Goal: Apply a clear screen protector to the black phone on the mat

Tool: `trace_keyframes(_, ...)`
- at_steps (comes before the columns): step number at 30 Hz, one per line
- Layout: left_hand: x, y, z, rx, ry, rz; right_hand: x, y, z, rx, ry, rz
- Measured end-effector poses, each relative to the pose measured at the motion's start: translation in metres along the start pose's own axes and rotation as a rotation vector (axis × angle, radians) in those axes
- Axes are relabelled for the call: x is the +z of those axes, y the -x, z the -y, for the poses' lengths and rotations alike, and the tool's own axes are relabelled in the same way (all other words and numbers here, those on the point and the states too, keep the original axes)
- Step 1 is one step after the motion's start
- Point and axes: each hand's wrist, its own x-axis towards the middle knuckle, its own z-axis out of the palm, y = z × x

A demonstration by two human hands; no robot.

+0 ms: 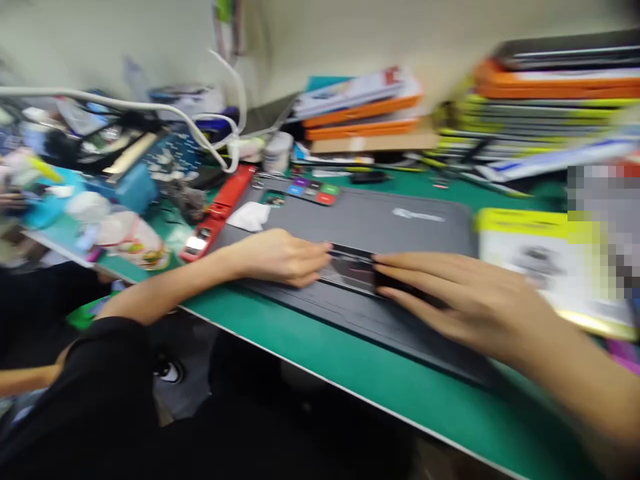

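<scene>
A dark, glossy, flat phone (pixel 347 270) lies lengthwise on the grey work mat (pixel 420 233); glare and blur hide its details. My left hand (pixel 280 259) is closed at the phone's left end, its fingertips pinched together on the edge. Over the right end reaches my right hand (pixel 465 293), with long fingers and thumb gripping that end from above and covering much of it. A crumpled white wipe (pixel 250 217) rests on the mat beyond my left wrist. Small coloured squares (pixel 313 190) sit along the mat's back edge.
A red tool (pixel 219 212) lies left of the mat. To the right is a white and yellow package (pixel 537 267). Orange boxes (pixel 363 120) and a yellow-grey stack (pixel 550 123) stand behind. A white cable (pixel 190 123) arches over clutter. Another person's forearm (pixel 30 380) shows at lower left.
</scene>
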Motion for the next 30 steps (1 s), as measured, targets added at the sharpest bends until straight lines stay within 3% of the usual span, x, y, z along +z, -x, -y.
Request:
trace_keyframes(4,0.006,0.004,0.017,-0.025,0.094,-0.03,-0.017,-0.019,0.011,0.009,0.114,0.118)
trace_keyframes(10,0.006,0.004,0.017,0.035,0.043,-0.068,-0.019,-0.02,0.014,0.023,0.133,0.114)
trace_keyframes(17,0.006,0.001,0.018,0.121,-0.075,-0.282,-0.022,-0.022,0.013,0.006,0.119,0.138)
trace_keyframes(30,0.004,-0.001,0.018,0.121,-0.118,-0.287,-0.022,-0.021,0.011,0.084,0.023,0.157)
